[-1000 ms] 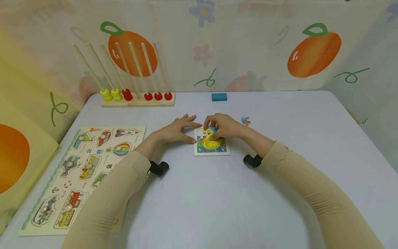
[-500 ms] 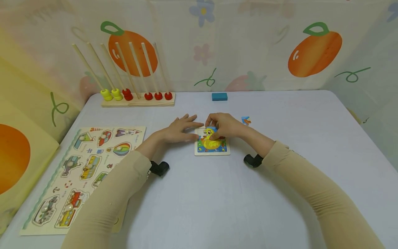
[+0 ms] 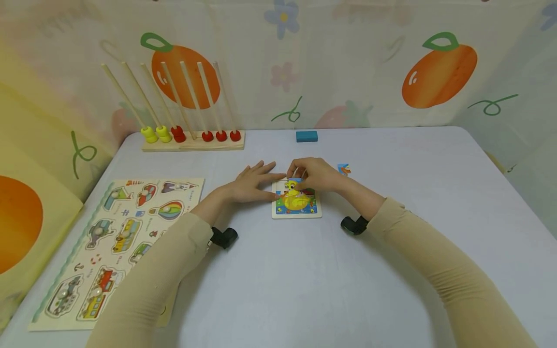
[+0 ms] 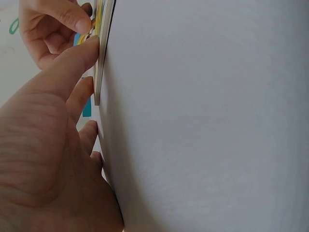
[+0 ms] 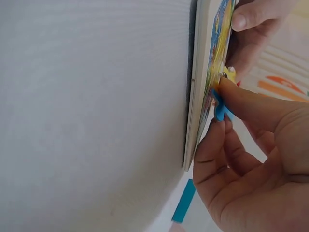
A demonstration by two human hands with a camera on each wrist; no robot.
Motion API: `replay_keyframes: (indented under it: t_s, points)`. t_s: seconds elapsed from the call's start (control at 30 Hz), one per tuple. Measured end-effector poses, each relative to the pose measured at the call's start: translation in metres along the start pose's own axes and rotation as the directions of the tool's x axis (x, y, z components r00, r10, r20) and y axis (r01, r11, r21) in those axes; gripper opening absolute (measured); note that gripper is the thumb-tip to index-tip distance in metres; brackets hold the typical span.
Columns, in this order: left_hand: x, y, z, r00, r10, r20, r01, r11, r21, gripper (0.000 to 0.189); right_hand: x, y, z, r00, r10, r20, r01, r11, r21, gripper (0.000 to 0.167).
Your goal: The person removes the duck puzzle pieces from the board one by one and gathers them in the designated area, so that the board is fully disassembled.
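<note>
A small square jigsaw puzzle (image 3: 297, 210) with a yellow duck picture and a pale wooden frame lies on the table. My right hand (image 3: 316, 174) pinches a blue-and-yellow puzzle piece (image 5: 221, 108) between thumb and fingers over the upper part of the puzzle. In the right wrist view the piece is tilted above the picture. My left hand (image 3: 252, 186) has its fingers spread, with thumb and index fingertips at the puzzle's left side. The left wrist view has the left thumb (image 4: 89, 50) resting on the frame. Part of the puzzle is hidden under the right hand.
Another small puzzle piece (image 3: 344, 168) lies behind the right wrist. A blue block (image 3: 306, 136) sits at the table's back edge. At the back left stands a wooden peg rack (image 3: 193, 144) with yellow and red beads. A large vehicle puzzle board (image 3: 110, 256) lies left, partly under the left sleeve.
My left thumb and index finger have shifted slightly right onto the puzzle's edge. My right thumb has moved a little up the picture, with the piece still pinched.
</note>
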State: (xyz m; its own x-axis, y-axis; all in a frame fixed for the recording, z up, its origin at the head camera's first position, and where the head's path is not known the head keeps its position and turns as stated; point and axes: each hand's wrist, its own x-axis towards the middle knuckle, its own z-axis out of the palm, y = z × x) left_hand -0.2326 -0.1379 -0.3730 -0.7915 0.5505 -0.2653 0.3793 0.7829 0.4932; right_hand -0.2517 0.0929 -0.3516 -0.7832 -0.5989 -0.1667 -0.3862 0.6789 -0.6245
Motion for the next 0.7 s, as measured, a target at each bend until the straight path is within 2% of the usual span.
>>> replay_keyframes:
  t_s: [0.27, 0.7]
  points:
    - [0.0002, -0.0017, 0.0001, 1.000, 0.011, -0.002, -0.011, 1.000, 0.003, 0.067, 0.0001, 0.0019, -0.0023, 1.000, 0.004, 0.000, -0.004, 0.999, 0.035, 0.015]
    - [0.0006, -0.0014, 0.0003, 1.000, 0.002, 0.007, -0.002, 1.000, -0.012, 0.067, 0.0019, 0.0051, -0.0026, 1.000, 0.015, 0.023, -0.016, 0.997, 0.075, 0.015]
